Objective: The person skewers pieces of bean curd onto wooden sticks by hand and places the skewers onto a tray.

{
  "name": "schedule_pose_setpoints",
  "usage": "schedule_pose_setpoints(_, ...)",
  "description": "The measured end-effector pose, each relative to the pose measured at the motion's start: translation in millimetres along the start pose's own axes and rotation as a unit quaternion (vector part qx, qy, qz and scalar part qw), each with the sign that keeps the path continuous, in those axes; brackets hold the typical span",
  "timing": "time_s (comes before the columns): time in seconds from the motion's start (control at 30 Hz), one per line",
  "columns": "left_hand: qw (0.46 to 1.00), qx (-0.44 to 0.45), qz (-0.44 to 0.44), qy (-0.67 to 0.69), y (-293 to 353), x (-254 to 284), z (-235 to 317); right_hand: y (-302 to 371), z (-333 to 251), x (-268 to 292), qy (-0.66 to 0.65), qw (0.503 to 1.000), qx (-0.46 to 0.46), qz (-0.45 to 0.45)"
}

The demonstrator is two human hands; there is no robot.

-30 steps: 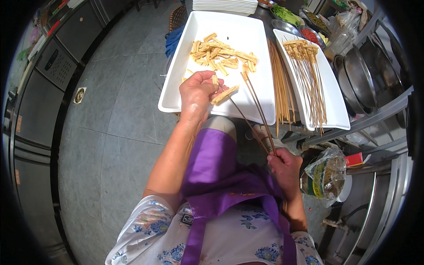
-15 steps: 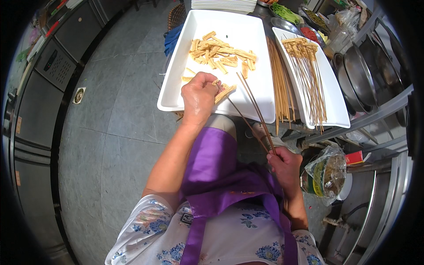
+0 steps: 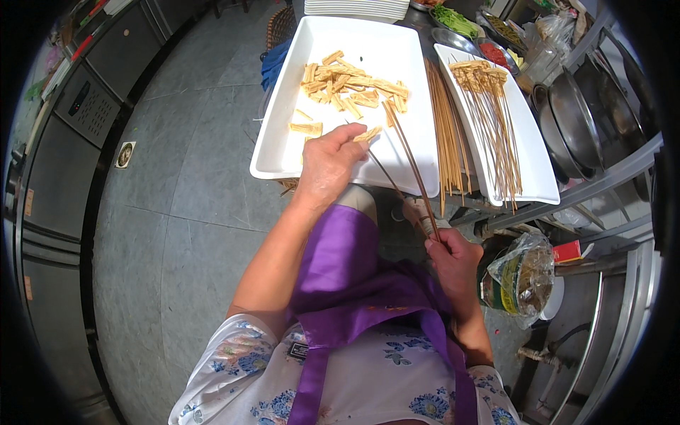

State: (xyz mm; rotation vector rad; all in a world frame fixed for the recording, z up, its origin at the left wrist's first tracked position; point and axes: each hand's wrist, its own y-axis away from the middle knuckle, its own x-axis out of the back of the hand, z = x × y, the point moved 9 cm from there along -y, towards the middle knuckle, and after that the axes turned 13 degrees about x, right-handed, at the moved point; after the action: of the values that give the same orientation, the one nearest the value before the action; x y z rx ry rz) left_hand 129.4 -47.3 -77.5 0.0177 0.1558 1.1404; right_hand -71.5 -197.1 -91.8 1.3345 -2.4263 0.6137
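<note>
My left hand is closed on a yellowish piece of tofu skin over the near part of a deep white tray. The tip of one thin skewer meets that piece; the fingers hide how far it goes in. My right hand, lower and to the right, is closed round the lower ends of a few brown wooden skewers. The others in it point up past the tray's near edge, bare. Several loose tofu skin pieces lie heaped in the tray's middle, with a few beside my left hand.
Right of the tray lies a row of bare skewers, then a long white dish with several threaded skewers. Metal bowls stand at the right. A plastic-covered bucket is below. Stacked white trays stand at the back.
My left fingers have shifted round the tofu skin piece, now covering more of it, and the hand sits slightly lower. The bare skewers in my right hand lean slightly differently.
</note>
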Motion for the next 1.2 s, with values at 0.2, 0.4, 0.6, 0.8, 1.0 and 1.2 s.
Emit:
schedule_pose_setpoints(0.2, 0.998, -0.008, 0.05, 0.046, 0, 15, 1, 5, 0, 1, -0.015, 0.999, -0.048, -0.02)
schedule_pose_setpoints(0.4, 0.997, -0.015, 0.077, -0.02, 1, 26, 4, 19, 10, 19, 0.057, 0.998, 0.005, -0.027)
schedule_pose_setpoints(0.6, 0.993, -0.029, 0.1, -0.06, 8, 22, 11, 12, 0, 44, 0.037, 0.997, 0.012, 0.062)
schedule_pose_setpoints(0.8, 0.987, -0.105, 0.117, -0.041, 18, 37, 5, -17, -4, 82, 0.079, 0.988, 0.037, 0.128)
schedule_pose_setpoints(1.0, 0.982, -0.139, 0.122, -0.042, 34, 42, 15, -71, 9, 122, 0.154, 0.968, 0.085, 0.18)
schedule_pose_setpoints(1.2, 0.979, -0.151, 0.123, -0.069, 42, 44, 20, -136, 56, 147, 0.2, 0.952, 0.12, 0.197)
